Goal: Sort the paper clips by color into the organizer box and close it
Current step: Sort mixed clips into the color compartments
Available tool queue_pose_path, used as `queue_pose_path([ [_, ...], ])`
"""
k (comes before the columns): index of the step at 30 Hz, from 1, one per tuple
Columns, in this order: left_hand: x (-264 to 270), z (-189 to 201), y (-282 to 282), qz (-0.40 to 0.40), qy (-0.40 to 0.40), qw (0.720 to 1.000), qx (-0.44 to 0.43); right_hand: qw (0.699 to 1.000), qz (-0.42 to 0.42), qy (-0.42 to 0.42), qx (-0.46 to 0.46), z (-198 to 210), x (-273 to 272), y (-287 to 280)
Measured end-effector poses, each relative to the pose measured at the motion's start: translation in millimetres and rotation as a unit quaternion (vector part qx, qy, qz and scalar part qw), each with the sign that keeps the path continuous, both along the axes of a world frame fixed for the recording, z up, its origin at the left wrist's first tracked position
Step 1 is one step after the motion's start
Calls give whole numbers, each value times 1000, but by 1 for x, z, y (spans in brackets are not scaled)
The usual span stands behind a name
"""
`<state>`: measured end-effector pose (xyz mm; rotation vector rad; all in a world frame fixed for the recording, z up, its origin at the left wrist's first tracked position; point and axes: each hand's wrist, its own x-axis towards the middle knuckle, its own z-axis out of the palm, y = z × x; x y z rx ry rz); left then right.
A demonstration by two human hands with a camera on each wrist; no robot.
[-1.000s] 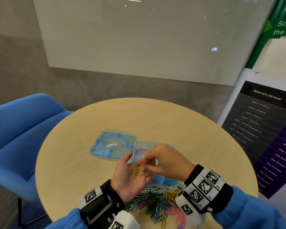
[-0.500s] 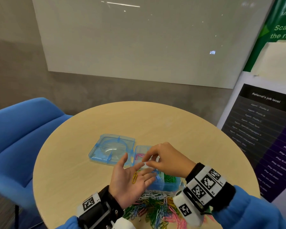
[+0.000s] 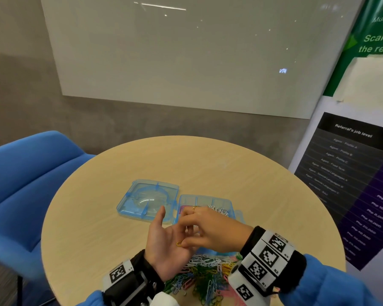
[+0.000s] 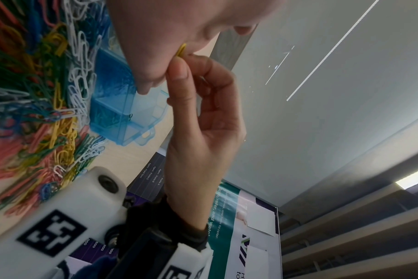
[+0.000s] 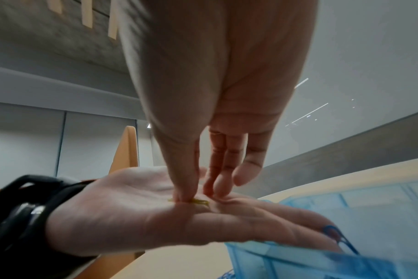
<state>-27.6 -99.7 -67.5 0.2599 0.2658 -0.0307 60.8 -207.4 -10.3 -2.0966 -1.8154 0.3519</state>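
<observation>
My left hand is held palm up and flat over the near side of the table, with a yellow paper clip lying on it. My right hand reaches down onto that palm, and its thumb and forefinger pinch the yellow paper clip. Just behind the hands the blue organizer box stands open, its lid flat to the left. White clips and pink clips lie in separate compartments. A mixed pile of coloured clips lies under my wrists.
The round wooden table has bare surface left of and beyond the box. A blue chair stands at the left. A poster board leans at the right edge. The pile butts against the box's near wall.
The right hand lifted from the left palm toward the box, then came back down onto the palm and the yellow clip. The left hand stayed palm up.
</observation>
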Motion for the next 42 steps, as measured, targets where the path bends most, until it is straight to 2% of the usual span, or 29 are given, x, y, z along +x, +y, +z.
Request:
queue_pose_path([
  [8,2,2,2,-4,-15,1000,-7,1000,-12,2,-9,2,-4,3],
  [12,3,1,7,-8,-24,999,24,1000,-15,5,-15,1,-1,4],
  [17,1,9,15,20,-29,998,60,1000,-14,-3,22,0,0,9],
  [20,1,13,20,28,-37,998,53,999,0,8,38,3,0,13],
  [26,-1,16,27,46,-7,996,75,998,-4,22,55,1,0,19],
  [28,-2,23,26,70,30,989,123,998,-28,14,61,-1,2,21],
  [30,-4,31,28,89,57,972,212,995,-67,-7,73,-3,7,22],
  [34,-10,41,34,121,63,935,327,990,-122,-44,51,-6,16,12],
  [36,-11,44,35,133,64,901,409,989,-134,-40,39,-2,18,-1],
  [37,-12,45,35,140,69,867,474,989,-140,-32,34,1,18,-10],
  [38,-13,46,37,146,69,820,550,988,-149,-22,34,4,18,-19],
  [39,-15,45,39,139,57,756,638,987,-158,-12,38,6,18,-30],
  [40,-18,45,42,113,37,672,731,984,-169,-3,47,7,18,-42],
  [42,-25,42,48,15,22,481,876,980,-188,15,65,8,15,-68],
])
